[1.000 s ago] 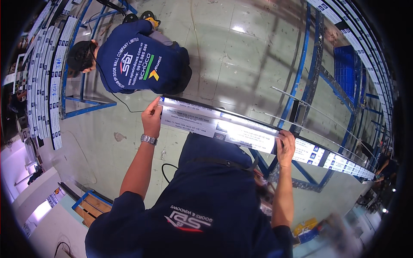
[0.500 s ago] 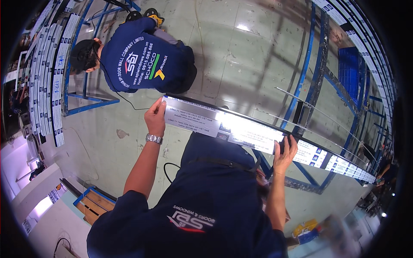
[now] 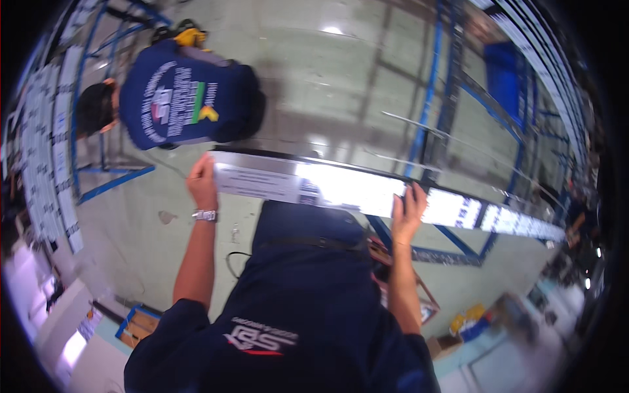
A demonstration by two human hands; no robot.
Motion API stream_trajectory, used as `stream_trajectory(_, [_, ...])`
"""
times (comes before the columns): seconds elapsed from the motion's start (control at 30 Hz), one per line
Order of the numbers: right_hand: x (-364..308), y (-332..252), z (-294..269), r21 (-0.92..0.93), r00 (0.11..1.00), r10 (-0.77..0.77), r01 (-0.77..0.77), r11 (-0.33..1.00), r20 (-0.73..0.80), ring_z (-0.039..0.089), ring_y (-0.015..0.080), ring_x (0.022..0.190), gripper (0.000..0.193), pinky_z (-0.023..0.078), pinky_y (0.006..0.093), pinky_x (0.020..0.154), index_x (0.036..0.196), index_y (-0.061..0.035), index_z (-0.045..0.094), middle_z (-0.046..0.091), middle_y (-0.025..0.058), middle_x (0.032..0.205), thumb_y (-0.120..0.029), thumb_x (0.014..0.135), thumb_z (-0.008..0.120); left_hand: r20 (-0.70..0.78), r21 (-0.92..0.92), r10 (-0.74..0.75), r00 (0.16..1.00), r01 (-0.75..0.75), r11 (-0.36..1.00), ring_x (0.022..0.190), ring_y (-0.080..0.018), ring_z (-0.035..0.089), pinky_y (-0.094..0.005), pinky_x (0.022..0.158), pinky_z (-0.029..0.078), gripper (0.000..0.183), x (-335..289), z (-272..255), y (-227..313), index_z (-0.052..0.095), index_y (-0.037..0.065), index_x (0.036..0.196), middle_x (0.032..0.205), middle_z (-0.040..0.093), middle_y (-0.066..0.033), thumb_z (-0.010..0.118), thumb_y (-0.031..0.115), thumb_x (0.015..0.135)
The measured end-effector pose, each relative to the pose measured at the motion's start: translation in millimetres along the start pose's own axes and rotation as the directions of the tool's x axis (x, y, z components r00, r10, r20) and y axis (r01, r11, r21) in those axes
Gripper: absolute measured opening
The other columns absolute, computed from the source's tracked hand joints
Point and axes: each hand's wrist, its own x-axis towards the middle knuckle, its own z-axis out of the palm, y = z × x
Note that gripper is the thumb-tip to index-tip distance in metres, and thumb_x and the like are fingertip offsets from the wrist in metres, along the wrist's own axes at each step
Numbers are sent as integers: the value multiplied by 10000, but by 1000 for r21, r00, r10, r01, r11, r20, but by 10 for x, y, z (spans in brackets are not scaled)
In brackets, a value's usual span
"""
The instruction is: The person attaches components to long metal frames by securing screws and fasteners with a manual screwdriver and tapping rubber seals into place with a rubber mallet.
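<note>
A long metal profile [image 3: 259, 185] with a dark upper edge, its face covered in printed protective film, stretches across in front of my waist and off toward the far right. My left hand [image 3: 204, 182] is closed on its left end, with a metal watch on the wrist. Farther along, my right hand [image 3: 409, 208] grips the profile with the fingers over its upper edge and the palm on the near side. Bright glare and blur wash out much of the film between my hands.
A co-worker in a dark blue shirt [image 3: 187, 98] crouches at the upper left beside a blue metal stand [image 3: 118, 183]. Blue steel frames [image 3: 429, 98] with thin rods stand ahead right. Stacked film-wrapped profiles [image 3: 46, 157] line the left. A wooden box [image 3: 137, 325] lies behind me at left.
My view has shifted, so the surroundings sit farther left and mostly higher in the picture. Both hands keep their hold on the profile, which lies a little flatter across the view.
</note>
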Motion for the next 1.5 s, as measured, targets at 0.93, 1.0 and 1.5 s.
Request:
stream_trajectory(0.93, [14, 81, -23, -94, 997, 25, -31, 995, -69, 567, 400, 1293, 470, 451, 500, 1108, 1298, -29, 718, 654, 158, 1398, -168, 862, 827, 120, 2, -57, 991, 57, 998, 1047, -151, 662, -312, 959, 530, 378, 71, -66, -193, 703, -44, 1335, 1216, 739, -74, 711, 180, 1032])
stream_trajectory(1.0, [4, 111, -59, -49, 997, 30, -34, 998, -77, 601, 411, 1256, 532, 476, 522, 1081, 1330, -39, 693, 656, 172, 1387, -160, 832, 833, 167, 61, -2, 986, -8, 998, 1026, -142, 647, -300, 930, 523, 407, 139, -139, -305, 694, -56, 1341, 1195, 732, -57, 720, 201, 1027])
stream_trajectory(1.5, [-154, 109, -254, -8, 980, 121, -124, 992, -160, 527, 291, 1396, 512, 379, 478, 1225, 1435, -92, 632, 598, 71, 1504, -365, 1006, 693, 338, 197, 264, 903, -342, 919, 1066, -367, 703, -446, 903, 580, 365, -174, -208, 409, 739, -36, 1217, 1186, 734, -253, 702, 288, 1053])
